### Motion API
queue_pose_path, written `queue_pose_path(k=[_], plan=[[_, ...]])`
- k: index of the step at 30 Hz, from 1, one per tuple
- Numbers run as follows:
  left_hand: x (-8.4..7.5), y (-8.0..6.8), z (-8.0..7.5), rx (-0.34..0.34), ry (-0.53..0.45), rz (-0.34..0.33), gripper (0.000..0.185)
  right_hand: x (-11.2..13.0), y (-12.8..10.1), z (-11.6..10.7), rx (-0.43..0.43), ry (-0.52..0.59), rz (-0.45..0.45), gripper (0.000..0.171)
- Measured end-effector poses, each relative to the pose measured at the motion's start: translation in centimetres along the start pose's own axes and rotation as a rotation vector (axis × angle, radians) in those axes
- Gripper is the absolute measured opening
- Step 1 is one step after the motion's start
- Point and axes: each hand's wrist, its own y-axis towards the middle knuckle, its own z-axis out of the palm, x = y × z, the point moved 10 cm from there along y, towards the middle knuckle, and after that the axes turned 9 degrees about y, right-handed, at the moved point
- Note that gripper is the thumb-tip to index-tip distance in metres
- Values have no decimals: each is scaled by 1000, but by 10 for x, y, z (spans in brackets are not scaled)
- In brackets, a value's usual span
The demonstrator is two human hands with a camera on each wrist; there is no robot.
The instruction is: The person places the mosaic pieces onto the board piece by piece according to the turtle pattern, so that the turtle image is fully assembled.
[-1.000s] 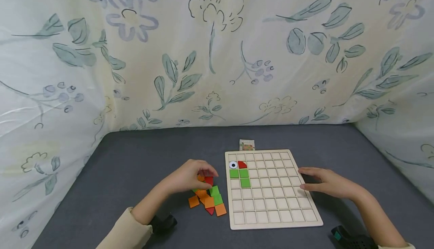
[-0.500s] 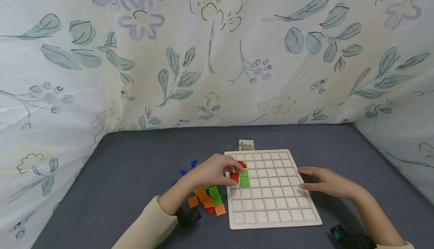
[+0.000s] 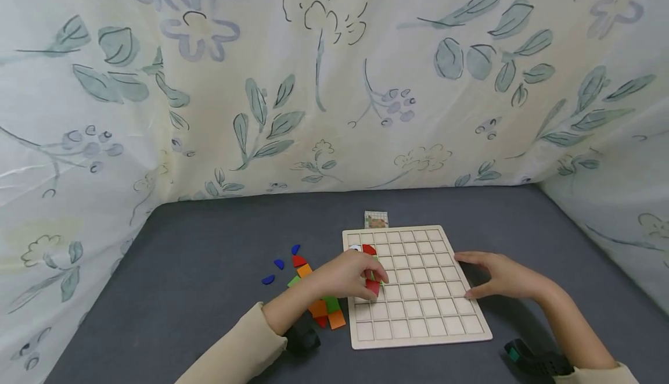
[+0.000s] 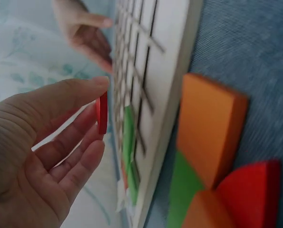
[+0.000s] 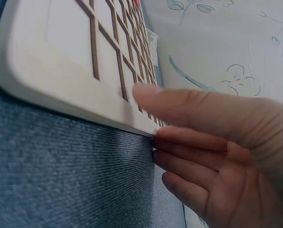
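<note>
My left hand (image 3: pixel 342 279) pinches a flat red piece (image 3: pixel 373 287) between thumb and fingertips, over the left part of the wooden grid board (image 3: pixel 421 327). In the left wrist view the red piece (image 4: pixel 102 114) stands on edge, close to green squares (image 4: pixel 128 135) lying in the grid. A red quarter-round piece (image 3: pixel 369 249) sits near the board's top left, beside a partly hidden eye piece (image 3: pixel 355 248). My right hand (image 3: pixel 504 276) rests at the board's right edge, holding nothing loose. In the right wrist view its thumb (image 5: pixel 179 104) lies over the rim, fingers stretched alongside.
Left of the board lies a loose pile with an orange square (image 3: pixel 336 319), a green piece (image 3: pixel 331 304) and a red piece (image 3: pixel 299 261), partly under my left forearm. Several blue half-rounds (image 3: pixel 268 279) lie further left. A small picture card (image 3: pixel 376 219) touches the board's far edge.
My left hand has moved right from the pile onto the board, carrying the red piece, then slightly nearer and further right. My right hand stays at the board's edge.
</note>
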Motion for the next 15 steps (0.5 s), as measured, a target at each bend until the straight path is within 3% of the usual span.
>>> queue_pose_path(k=[15], plan=[[-1,6,14,-50,51,7,24,-1,-1,0,-10,-4,21,83]])
